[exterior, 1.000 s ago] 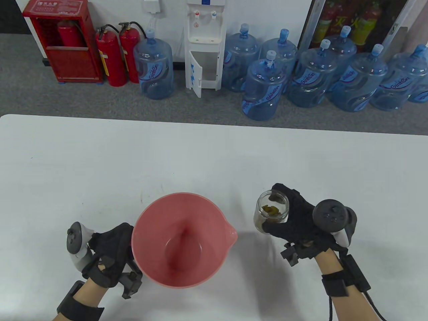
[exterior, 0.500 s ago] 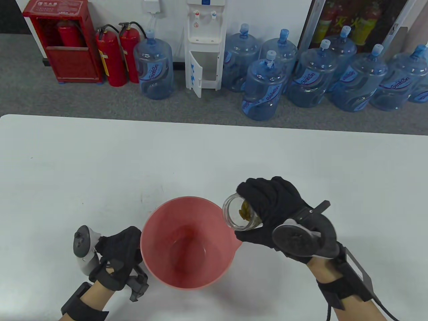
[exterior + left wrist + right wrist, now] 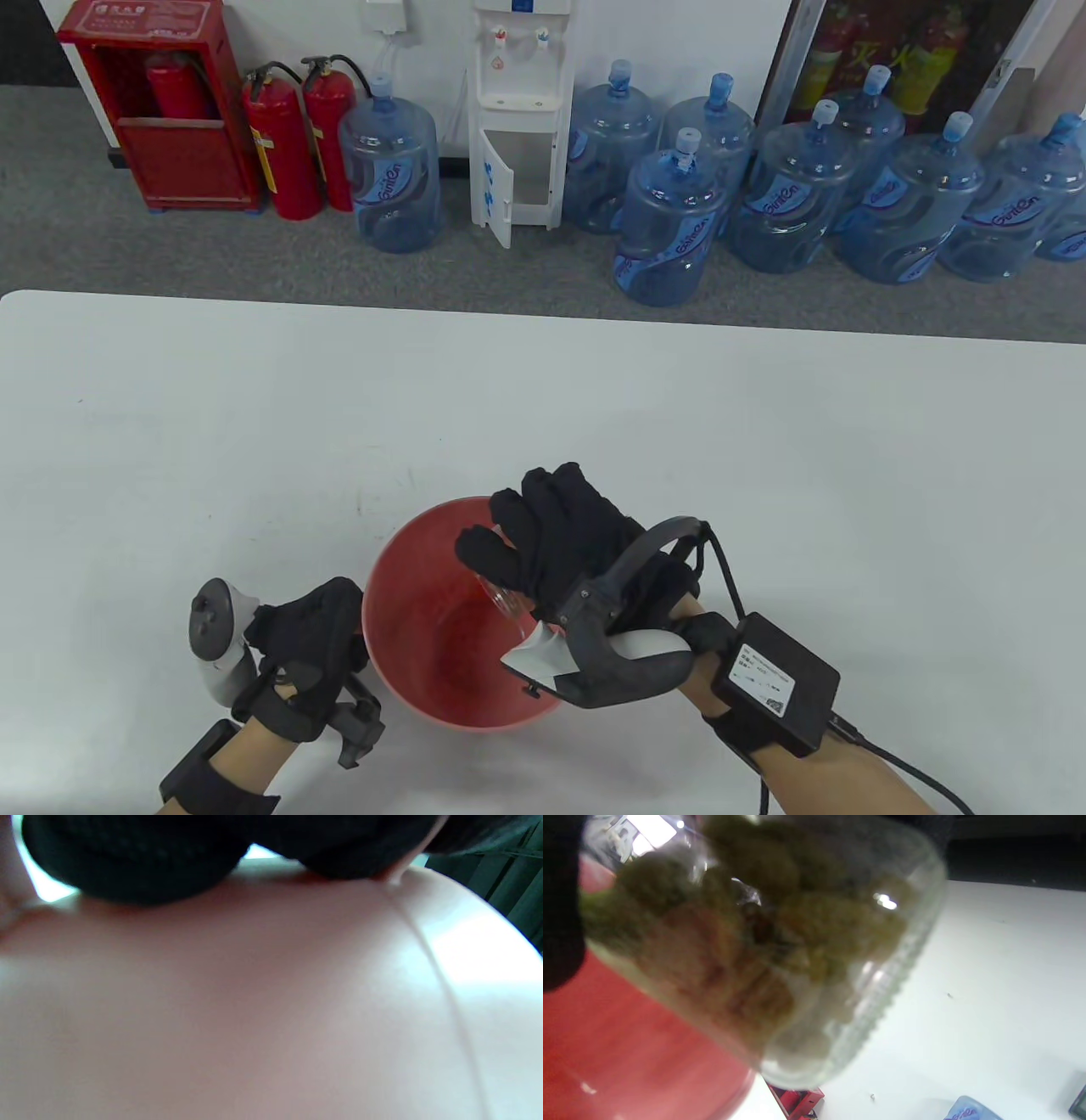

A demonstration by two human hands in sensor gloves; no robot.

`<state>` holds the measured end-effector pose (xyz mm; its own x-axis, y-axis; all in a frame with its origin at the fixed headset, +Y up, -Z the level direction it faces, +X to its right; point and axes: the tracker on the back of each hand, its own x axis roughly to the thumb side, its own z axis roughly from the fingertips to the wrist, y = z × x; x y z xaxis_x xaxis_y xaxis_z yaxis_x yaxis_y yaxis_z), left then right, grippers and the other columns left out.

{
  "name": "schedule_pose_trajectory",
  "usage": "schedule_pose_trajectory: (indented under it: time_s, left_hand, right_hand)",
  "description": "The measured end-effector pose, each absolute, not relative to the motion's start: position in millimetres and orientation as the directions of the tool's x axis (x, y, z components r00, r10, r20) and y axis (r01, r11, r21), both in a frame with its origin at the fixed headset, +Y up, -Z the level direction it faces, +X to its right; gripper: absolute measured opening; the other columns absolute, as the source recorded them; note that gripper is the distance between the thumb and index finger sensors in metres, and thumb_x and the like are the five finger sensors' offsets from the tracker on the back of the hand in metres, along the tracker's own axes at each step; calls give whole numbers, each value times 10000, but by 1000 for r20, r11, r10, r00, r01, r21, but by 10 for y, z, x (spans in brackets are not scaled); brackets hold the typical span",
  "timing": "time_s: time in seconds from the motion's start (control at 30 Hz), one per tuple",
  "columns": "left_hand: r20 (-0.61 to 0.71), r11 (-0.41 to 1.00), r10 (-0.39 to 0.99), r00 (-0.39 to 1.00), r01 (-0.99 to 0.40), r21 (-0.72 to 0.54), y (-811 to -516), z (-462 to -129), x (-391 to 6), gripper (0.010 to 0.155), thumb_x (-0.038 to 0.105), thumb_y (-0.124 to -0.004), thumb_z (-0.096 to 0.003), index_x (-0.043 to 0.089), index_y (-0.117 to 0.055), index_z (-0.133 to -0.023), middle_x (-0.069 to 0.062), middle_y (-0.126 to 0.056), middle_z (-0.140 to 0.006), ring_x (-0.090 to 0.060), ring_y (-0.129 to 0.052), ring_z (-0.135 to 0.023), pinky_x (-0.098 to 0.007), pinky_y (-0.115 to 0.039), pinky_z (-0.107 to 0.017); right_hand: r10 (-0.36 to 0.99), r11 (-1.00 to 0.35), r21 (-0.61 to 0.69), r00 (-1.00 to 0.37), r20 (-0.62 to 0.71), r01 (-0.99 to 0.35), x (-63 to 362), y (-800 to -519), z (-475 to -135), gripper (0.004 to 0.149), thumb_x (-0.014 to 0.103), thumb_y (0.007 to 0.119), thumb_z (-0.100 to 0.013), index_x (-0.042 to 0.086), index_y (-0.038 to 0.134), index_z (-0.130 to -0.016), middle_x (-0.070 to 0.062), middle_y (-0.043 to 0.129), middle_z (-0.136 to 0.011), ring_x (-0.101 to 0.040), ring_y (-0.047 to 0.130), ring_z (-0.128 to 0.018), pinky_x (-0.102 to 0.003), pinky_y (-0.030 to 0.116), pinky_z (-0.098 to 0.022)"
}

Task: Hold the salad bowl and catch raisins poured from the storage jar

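Both hands grip: right [image 3: 560, 543] tips jar [image 3: 780, 955] over bowl [image 3: 407, 552], left [image 3: 310, 645] seemingly holding it.

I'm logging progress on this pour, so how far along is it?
Done: the left hand holds the pink salad bowl by its outer wall, and the right hand has the glass storage jar tipped over it. In hand: the pour itself, with the raisins crowded toward the jar's mouth. Left: none are visible in the bowl yet, so emptying the jar remains.
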<state>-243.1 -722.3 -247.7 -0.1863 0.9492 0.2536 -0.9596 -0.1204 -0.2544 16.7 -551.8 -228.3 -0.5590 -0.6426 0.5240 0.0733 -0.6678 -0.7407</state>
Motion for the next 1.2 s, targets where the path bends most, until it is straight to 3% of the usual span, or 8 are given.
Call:
schedule_pose_trajectory:
  time_s: [0.4,1.2]
  left_hand:
    - [253,-122,949,-189,-958,-258,-7227,-2475,-2429,471,526,-643,-419,157,-912,-305,-17,-885,-131,-286,-961,-172,-527,-804,-368]
    - [256,-129,947,-195,-959,-253,-7223,-2474,-2443,471,524,-643,-419,155,-913,-304,-18,-885,-129,-288,-961,-169,-529,-804,-366]
  right_hand:
    - [-768,-559,-815,-466,439,152,25,-5599,-2232,1025,700,1015,-95,574,447,-938,118,630,-1022,-167,763,-934,-463,601,-734]
    - [-871,-415,-890,-368,327,190,-22,-5487,-2173,1031,631,1052,-102,625,405,-905,154,538,-1047,-158,642,-982,-466,526,-753]
